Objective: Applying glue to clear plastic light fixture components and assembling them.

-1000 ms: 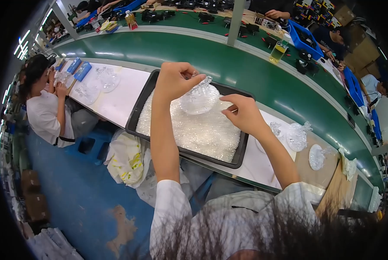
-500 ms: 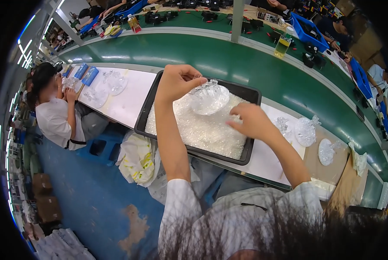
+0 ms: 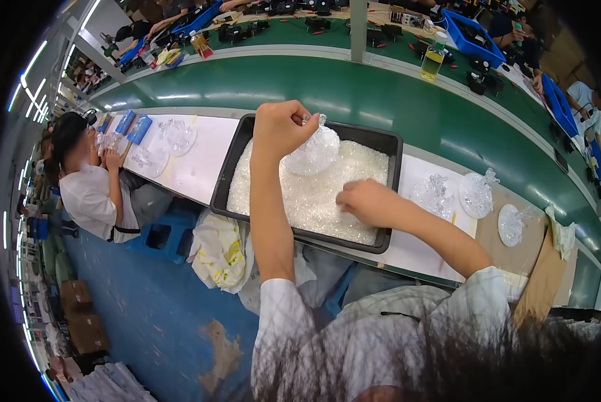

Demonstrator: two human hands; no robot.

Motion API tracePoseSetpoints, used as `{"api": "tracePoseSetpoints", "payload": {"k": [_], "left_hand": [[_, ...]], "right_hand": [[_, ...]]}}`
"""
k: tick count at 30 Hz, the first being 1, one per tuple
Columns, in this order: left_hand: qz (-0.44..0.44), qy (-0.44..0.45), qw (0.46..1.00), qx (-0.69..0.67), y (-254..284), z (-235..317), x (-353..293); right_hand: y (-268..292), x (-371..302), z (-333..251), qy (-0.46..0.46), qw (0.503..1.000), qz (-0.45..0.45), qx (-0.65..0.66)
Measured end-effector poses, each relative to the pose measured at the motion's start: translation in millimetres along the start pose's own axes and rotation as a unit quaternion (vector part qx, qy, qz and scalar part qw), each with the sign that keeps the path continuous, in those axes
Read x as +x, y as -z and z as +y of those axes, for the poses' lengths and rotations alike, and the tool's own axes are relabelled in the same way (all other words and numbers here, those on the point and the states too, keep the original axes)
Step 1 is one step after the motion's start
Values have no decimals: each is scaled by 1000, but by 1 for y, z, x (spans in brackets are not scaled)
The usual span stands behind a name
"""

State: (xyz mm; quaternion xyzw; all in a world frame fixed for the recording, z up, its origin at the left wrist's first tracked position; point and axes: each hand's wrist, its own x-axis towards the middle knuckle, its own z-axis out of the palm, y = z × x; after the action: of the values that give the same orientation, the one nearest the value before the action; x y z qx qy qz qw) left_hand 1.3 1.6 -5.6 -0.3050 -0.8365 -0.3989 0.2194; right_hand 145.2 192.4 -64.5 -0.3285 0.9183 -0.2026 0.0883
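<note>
My left hand [image 3: 281, 130] is raised over the far left part of a black tray [image 3: 395, 167]. Its fingers pinch the gathered top of a clear round plastic pouch [image 3: 315, 153], which hangs just over the beads. Clear glittering beads [image 3: 293, 204] fill the tray. My right hand [image 3: 367, 201] is down at the bead surface on the right side, its fingers bunched together among the beads. Their tips are partly hidden.
Several similar clear pouches [image 3: 476, 195] lie on the white table right of the tray, and more [image 3: 178, 137] lie to its left. A co-worker [image 3: 89, 181] sits at the left. Behind runs a green conveyor surface [image 3: 247, 90]. A white bag [image 3: 216, 251] is below the tray.
My right hand has come down and left into the beads, its fingers closing from spread to bunched. The pouch in my left hand has tipped more upright and shifted slightly left.
</note>
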Motion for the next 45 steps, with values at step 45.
{"api": "tracePoseSetpoints", "payload": {"k": [45], "left_hand": [[-50,208,938,-274,34,5,-3]], "right_hand": [[0,9,32,-103,875,264,392]]}}
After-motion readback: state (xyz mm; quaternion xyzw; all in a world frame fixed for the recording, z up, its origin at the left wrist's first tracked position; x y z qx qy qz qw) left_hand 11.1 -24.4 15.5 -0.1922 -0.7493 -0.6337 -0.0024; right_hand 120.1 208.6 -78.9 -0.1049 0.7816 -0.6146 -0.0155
